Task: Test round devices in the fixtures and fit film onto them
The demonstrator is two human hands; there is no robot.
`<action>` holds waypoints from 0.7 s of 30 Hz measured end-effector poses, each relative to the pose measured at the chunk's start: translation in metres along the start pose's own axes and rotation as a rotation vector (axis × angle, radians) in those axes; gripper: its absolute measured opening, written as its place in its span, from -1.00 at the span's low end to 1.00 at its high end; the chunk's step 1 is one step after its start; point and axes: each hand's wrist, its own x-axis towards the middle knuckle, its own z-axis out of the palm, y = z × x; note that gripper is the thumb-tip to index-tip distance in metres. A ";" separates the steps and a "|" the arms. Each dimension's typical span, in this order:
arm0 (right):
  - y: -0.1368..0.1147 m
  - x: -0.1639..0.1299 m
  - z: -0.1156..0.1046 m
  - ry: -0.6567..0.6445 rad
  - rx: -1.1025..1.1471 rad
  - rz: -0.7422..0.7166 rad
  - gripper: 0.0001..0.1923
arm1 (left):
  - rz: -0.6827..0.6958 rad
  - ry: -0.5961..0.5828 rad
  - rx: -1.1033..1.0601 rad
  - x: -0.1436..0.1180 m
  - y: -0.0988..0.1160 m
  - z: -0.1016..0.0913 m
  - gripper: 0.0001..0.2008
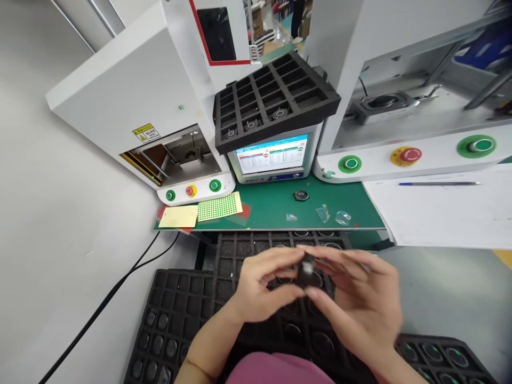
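A small dark round part (307,269), blurred, sits pinched between the fingertips of both hands, held above a black foam tray (240,250). The left hand (266,282) curls in from one side, thumb and forefinger pressed on the part; the right hand (356,298) meets it from the other side, its fingers closed on the same piece. What the part is made of cannot be told.

Directly under the grip, the tray is a grid of square cells, some holding round black parts with glossy rims. A second tray (168,320) of the same soft, matte foam lies beside the left wrist, and a third (440,354) shows past the right wrist.

Beyond the grip lies a green mat (272,205), smooth and flat, with another round part (301,195) and scraps of clear film (332,215) on it. Farther off to the left side lie a sheet of green dot stickers (219,206) and a pale yellow sheet (178,216). Behind stands a lit screen (272,154) with a tilted foam tray (276,98) on top.
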 end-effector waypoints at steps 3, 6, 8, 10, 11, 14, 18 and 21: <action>0.034 0.005 0.007 -0.042 -0.346 0.079 -0.55 | -0.383 0.182 -0.169 0.007 -0.030 -0.004 -0.57; 0.080 0.024 -0.002 -0.085 -0.514 0.144 -0.51 | -0.636 0.350 -0.061 0.026 -0.071 -0.015 -0.62; 0.116 0.047 -0.016 -0.092 -0.626 0.187 -0.56 | -0.694 0.383 0.059 0.047 -0.102 -0.026 -0.70; 0.152 0.075 -0.031 -0.144 -0.728 0.221 -0.63 | -0.731 0.389 0.187 0.073 -0.132 -0.039 -0.75; 0.168 0.089 -0.037 -0.189 -0.766 0.226 -0.66 | -0.750 0.393 0.263 0.088 -0.146 -0.044 -0.75; 0.206 0.125 -0.046 -0.331 -0.858 0.217 -0.69 | -0.772 0.391 0.483 0.125 -0.178 -0.054 -0.71; 0.231 0.140 -0.048 -0.463 -0.948 0.185 -0.67 | -0.724 0.372 0.696 0.141 -0.202 -0.054 -0.71; 0.234 0.136 -0.063 -0.514 -0.980 0.170 -0.61 | -0.656 0.367 0.823 0.133 -0.209 -0.059 -0.73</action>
